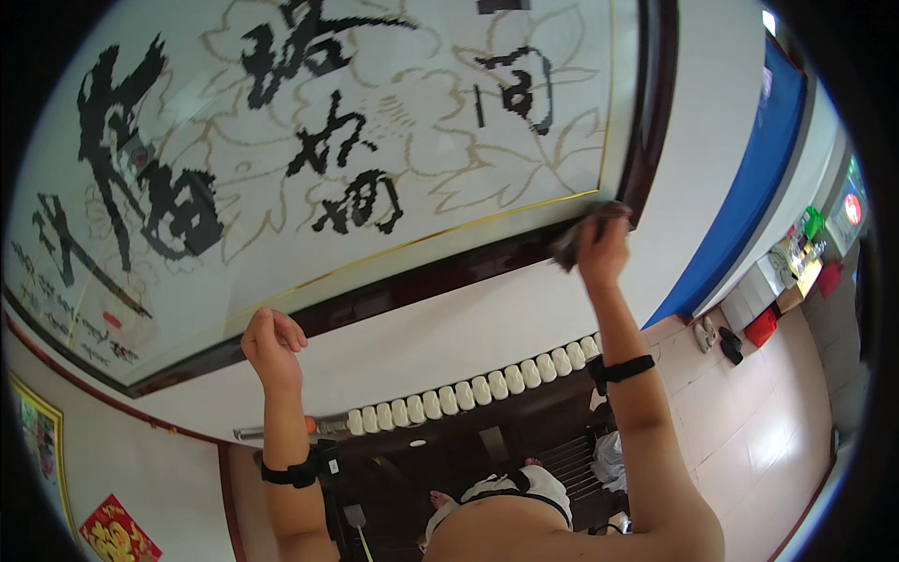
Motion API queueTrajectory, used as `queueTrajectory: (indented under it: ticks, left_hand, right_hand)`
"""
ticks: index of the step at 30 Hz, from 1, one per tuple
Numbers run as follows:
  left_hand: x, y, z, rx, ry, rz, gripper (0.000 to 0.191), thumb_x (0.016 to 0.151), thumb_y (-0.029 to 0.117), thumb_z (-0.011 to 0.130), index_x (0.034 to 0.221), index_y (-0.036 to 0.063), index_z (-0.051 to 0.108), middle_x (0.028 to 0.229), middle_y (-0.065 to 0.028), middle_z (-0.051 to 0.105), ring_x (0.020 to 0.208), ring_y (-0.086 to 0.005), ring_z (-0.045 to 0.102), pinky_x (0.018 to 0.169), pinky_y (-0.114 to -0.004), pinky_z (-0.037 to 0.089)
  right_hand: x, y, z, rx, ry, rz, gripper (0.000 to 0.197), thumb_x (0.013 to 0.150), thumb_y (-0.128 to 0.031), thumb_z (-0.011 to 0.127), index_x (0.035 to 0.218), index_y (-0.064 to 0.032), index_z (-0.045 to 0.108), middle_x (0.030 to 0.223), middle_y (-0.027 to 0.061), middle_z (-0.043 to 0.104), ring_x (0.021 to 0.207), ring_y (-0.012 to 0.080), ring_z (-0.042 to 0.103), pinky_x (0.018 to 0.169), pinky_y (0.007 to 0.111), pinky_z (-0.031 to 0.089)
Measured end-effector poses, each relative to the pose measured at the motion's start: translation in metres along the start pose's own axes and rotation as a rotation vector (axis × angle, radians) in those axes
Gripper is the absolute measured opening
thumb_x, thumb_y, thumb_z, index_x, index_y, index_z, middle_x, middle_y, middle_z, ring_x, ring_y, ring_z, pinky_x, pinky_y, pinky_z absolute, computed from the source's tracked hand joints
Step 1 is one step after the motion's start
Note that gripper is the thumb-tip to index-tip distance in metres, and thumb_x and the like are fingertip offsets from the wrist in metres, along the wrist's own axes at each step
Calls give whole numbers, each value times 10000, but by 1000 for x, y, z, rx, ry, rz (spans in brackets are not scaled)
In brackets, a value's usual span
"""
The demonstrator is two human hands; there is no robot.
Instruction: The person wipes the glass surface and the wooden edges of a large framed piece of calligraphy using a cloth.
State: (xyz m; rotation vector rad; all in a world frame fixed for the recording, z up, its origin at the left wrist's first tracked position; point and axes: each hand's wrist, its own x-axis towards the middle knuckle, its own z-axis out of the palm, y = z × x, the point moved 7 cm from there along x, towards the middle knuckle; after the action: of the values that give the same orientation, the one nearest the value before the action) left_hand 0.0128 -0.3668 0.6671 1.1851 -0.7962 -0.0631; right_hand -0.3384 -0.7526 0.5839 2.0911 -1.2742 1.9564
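A large framed calligraphy piece (393, 105), dark characters over pale flower outlines, hangs on the white wall, with a glossy dark wooden frame. My right hand (604, 249) presses a dark crumpled cloth (567, 246) against the frame's lower right corner. My left hand (272, 341) is raised in front of the lower part of the frame, its fingers curled; nothing shows in it, and whether it touches the frame cannot be told. Each forearm wears a black strap.
Below the frame runs a white column radiator (463, 397). Under me is a dark slatted wooden bench (562, 460), with white cloth beside it. A fly swatter (355, 516) lies at lower left. Shoes (730, 345) and a red bag (760, 327) stand on the tiled floor at right.
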Motion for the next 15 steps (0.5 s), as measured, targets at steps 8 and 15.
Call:
queueTrajectory:
  ticks: [8,15]
  left_hand:
    - [-4,-3,-58,-25,122,-24,400,1015,283,462,675,74,480,527,-34,415,448,-137,389,461,-291,358]
    - [-22,-12,-95,-10,175,-68,394,1016,286,463,678,85,484,501,-29,409,441,-129,390,462,-279,350]
  right_hand:
    - [-27,-38,9,1,117,2,180,910,-195,618,1010,-50,578,916,154,614,817,377,621,693,452,510]
    - [-91,-203,50,100,-49,-284,254,739,-137,685,960,-72,579,849,134,509,803,341,539,607,458,460]
